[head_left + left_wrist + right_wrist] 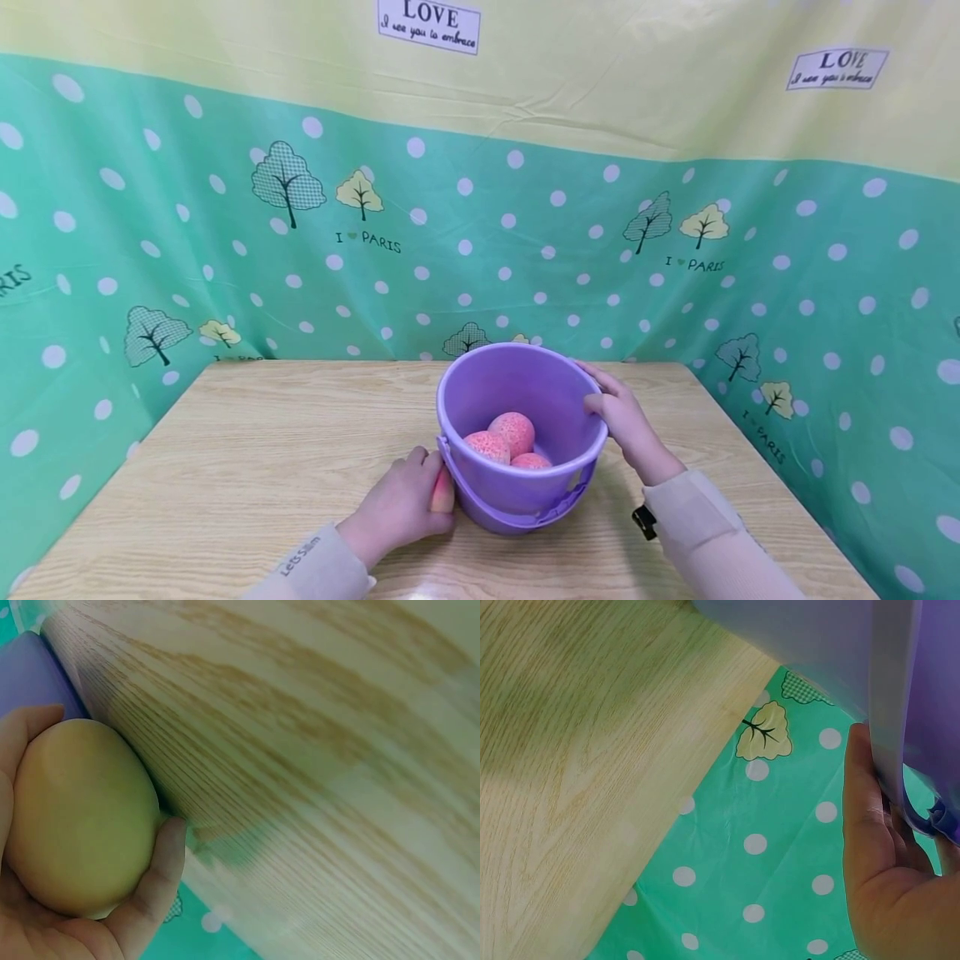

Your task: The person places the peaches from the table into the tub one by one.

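Observation:
A purple bucket [517,492] stands on the table, its mouth facing the head camera. Inside it lie three pink speckled round fruits [513,432], peach-like in look. My right hand [630,421] grips the bucket's right rim, thumb over the edge and fingers along the outside; the right wrist view shows those fingers [866,802] by the rim. Low on the bucket's left side, my left hand [401,500] holds a peach [442,490]. The left wrist view shows this peach [82,817] as smooth and yellowish, with thumb and fingers curled around it, close over the tabletop.
The bucket's purple handle [555,508] hangs down at its front. A wood-grain table [300,425] extends on both sides. Green and yellow printed cloth [450,217] hangs behind and along the sides. A small black clip [643,522] sits at the right sleeve.

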A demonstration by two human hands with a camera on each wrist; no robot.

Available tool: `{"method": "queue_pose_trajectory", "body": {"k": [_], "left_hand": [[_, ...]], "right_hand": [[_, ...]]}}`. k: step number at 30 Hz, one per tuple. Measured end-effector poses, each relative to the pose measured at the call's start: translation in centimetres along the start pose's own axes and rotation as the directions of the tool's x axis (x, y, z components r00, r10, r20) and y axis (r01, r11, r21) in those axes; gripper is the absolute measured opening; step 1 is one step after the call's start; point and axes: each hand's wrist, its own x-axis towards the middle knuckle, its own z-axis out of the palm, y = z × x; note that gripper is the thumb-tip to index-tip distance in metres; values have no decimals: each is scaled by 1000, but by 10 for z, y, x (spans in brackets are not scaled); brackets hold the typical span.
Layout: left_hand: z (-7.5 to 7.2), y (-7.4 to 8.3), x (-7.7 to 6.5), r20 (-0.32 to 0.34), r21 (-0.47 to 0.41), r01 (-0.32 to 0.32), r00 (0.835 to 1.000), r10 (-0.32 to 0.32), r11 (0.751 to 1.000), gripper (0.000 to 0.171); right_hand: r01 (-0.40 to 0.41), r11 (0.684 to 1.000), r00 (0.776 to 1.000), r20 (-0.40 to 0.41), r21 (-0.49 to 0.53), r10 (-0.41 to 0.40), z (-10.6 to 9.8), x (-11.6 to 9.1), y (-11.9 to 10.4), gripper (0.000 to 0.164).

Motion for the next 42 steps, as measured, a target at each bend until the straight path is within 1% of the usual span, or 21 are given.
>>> {"method": "queue_pose_trajectory", "body": {"k": [12, 17, 26, 29, 36, 42], "left_hand": [[0, 0, -1, -4, -9, 0, 1000, 0, 1000, 63], [0, 1, -1, -1, -9, 9, 1000, -9, 1000, 63], [0, 5, -2, -19, 5, 11, 1000, -11, 1000, 52], [0, 5, -3, -19, 9, 15, 1000, -15, 1000, 53], [-5, 3, -3, -9, -4, 35, 999, -35, 999, 54], [-12, 4, -2, -35, 6, 44, 998, -44, 999, 56]], "right_hand": [[-10, 1000, 1000, -3, 4, 10, 0, 1, 0, 78], [-8, 1000, 1000, 0, 4, 8, 0, 1, 0, 79], [-4, 1000, 1000, -1, 2, 4, 0, 1, 1, 78], [-4, 1000, 1000, 1, -1, 4, 0, 1, 0, 79], [0, 1000, 1000, 1, 0, 0, 0, 1, 0, 78], [3, 1000, 1000, -2, -3, -3, 0, 1, 0, 78]]}}
